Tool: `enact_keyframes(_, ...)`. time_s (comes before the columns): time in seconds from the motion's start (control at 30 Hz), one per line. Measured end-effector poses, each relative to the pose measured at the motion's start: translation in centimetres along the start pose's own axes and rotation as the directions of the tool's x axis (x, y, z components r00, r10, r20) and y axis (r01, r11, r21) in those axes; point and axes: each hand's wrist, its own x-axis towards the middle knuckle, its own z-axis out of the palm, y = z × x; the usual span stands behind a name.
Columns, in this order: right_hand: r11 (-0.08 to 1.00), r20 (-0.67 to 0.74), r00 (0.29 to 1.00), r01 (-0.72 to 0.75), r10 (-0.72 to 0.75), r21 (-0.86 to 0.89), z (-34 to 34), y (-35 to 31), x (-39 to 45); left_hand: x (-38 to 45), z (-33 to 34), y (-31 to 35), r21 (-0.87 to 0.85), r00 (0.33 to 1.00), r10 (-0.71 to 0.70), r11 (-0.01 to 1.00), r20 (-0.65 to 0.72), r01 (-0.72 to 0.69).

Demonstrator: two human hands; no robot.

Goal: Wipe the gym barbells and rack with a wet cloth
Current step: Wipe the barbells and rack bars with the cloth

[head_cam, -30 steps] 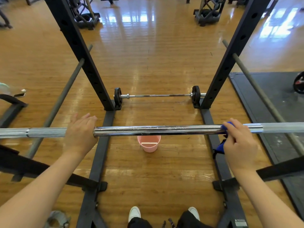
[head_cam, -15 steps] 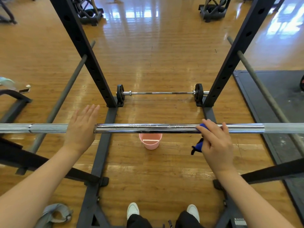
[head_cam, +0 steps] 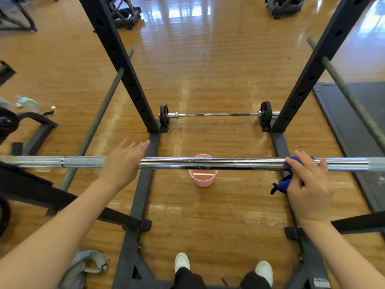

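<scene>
The wooden floor (head_cam: pixel 208 65), glossy orange planks with window glare, runs open and wide beyond the rack, with other dark equipment only at the far edge. The rack (head_cam: pixel 116 59) is matte black square steel tube with punched holes; its two uprights lean outward in the wide-angle view and its base rails frame a bare strip of floor between them. A dark rubber mat (head_cam: pixel 358 126) borders the right rail.

The barbell (head_cam: pixel 208 163) lies level across the near view: a smooth mirror-chrome middle, dull knurled grey sleeves toward both ends. A second, thinner bar with small black plates (head_cam: pixel 216 114) sits on the floor between the upright feet. Directly below the chrome bar, partly hidden by it, stands a round pink bucket (head_cam: pixel 203 178).

The left hand (head_cam: pixel 123 163) lies flat over the bar, fingers straight and loosely spread. The right hand (head_cam: pixel 306 184) pinches a blue cloth (head_cam: pixel 291 163) against the chrome, fingers curled over the bar, a cloth tail hanging below.

Compared with half a second ago, the right hand and cloth sit further right along the bar; the left hand stays put.
</scene>
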Motion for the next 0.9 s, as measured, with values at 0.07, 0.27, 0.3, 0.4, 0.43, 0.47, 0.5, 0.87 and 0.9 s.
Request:
enact_keyframes(0.07,1.000,-0.001,1.000,-0.027,0.027,0.010,0.0,-0.3,0.1,0.7,-1.5,0.1,0.022,0.983,0.006,1.000,0.184,-0.010)
enact_keyframes(0.27,0.999,0.052,0.999,0.005,-0.007,0.036,0.2,-2.0,-0.3,1.0,-1.8,-0.1,-0.014,0.975,0.052,0.999,0.218,-0.050)
enact_keyframes(0.3,0.997,0.097,0.993,0.060,-0.064,0.041,0.1,-1.8,-0.5,0.9,-1.7,-0.1,-0.007,0.978,0.044,0.999,0.205,-0.044)
enact_keyframes(0.4,0.989,0.164,0.976,0.142,-0.146,0.035,-1.0,0.2,-0.4,0.9,-1.7,0.2,-0.001,0.982,0.031,1.000,0.184,-0.031)
enact_keyframes(0.43,0.995,0.146,0.984,0.098,-0.100,0.022,-1.4,0.9,-0.2,0.8,-1.7,0.2,-0.003,0.982,0.026,1.000,0.187,-0.026)
enact_keyframes(0.47,1.000,0.112,0.993,0.023,-0.024,0.011,-1.6,1.3,0.0,0.9,-1.8,0.3,-0.007,0.981,0.022,1.000,0.190,-0.021)
enact_keyframes(0.5,0.998,0.072,0.996,-0.057,0.057,0.001,-1.6,1.3,0.2,0.9,-1.7,0.3,-0.012,0.982,0.019,1.000,0.189,-0.017)
enact_keyframes(0.87,0.991,0.109,0.988,0.114,-0.107,-0.063,-1.8,1.2,-0.5,0.6,-2.1,0.9,-0.038,0.990,-0.052,0.998,0.133,0.057)
enact_keyframes(0.9,0.993,0.069,0.997,0.043,-0.036,-0.112,-2.5,2.5,-0.3,0.5,-2.0,0.8,-0.036,0.990,-0.052,0.998,0.129,0.057)
